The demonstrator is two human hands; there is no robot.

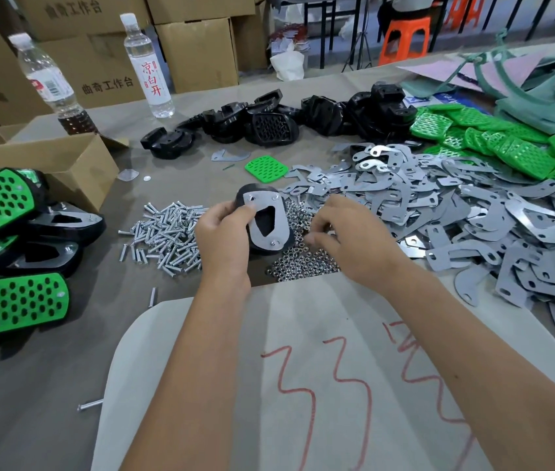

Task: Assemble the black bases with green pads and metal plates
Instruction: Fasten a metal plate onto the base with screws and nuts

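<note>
My left hand grips a black base at frame centre, thumb curled over a metal plate lying flat on its upturned face. Base is held above the table, between the screw pile at 9 o'clock and the nut pile at 5 o'clock. My right hand sits over the nuts at 3 o'clock from the base, fingers curled and pinched together; I cannot tell whether they hold a nut. Loose plates spread out toward 3 o'clock. Green pads heaped at 2 o'clock, one stray pad at 12. Spare bases piled at 12 o'clock. Finished units stacked at 9 o'clock, by a carton.
</note>
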